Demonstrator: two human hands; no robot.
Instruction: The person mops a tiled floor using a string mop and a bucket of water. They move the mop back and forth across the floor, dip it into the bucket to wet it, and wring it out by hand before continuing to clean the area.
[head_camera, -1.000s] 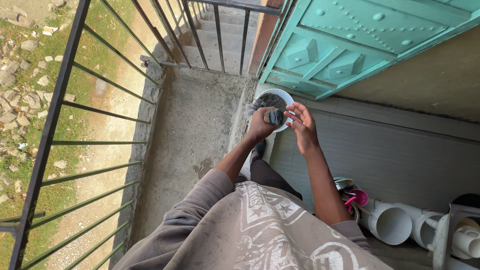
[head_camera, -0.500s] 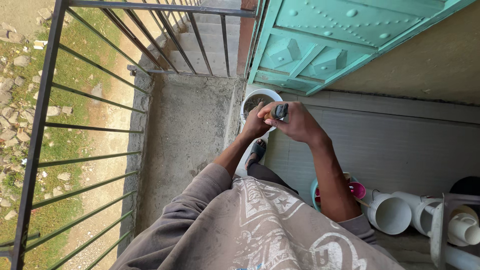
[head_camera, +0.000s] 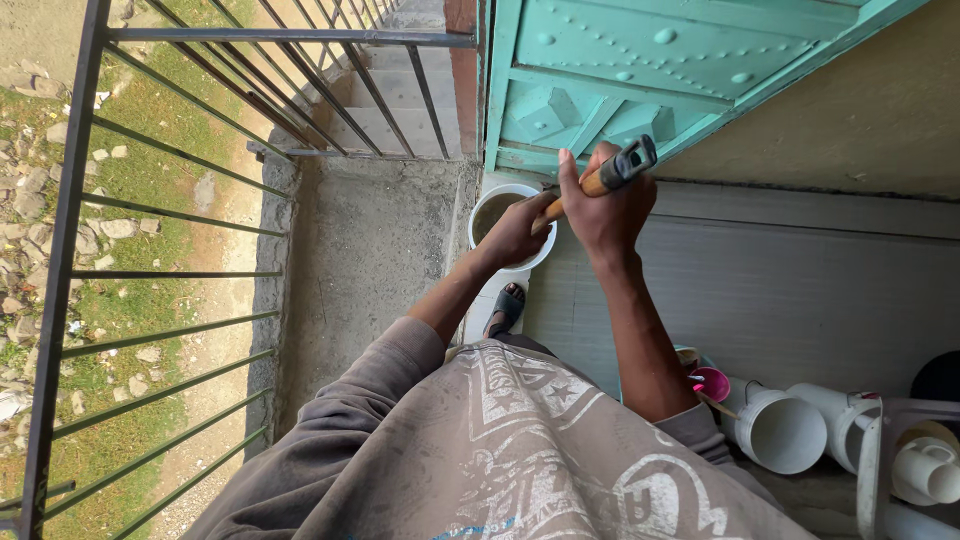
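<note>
A wooden-handled tool (head_camera: 600, 178) (its dark metal end points up and to the right) is gripped by the right hand (head_camera: 600, 205), whose fingers are closed firmly around the upper part of the handle. The left hand (head_camera: 520, 228) is closed lower down on the same handle, just above the white bucket (head_camera: 478, 215). The bucket stands on the floor close to the threshold of the green metal door (head_camera: 640, 70), and murky, brownish water can be seen inside it. The working end of the tool is hidden behind the left hand, so it cannot be told whether it is in the water or above it.

As a judgement, the work seems to be in the middle: the tool is held over the bucket, and the concrete landing (head_camera: 370, 250) beside it looks dry and dusty. To the right, white plastic jugs (head_camera: 780, 430) and a pink cup (head_camera: 712, 382) are lying near the wall, well apart from the hands. A black railing (head_camera: 90, 190) is seen on the left, and a sandaled foot (head_camera: 507, 303) below the bucket.
</note>
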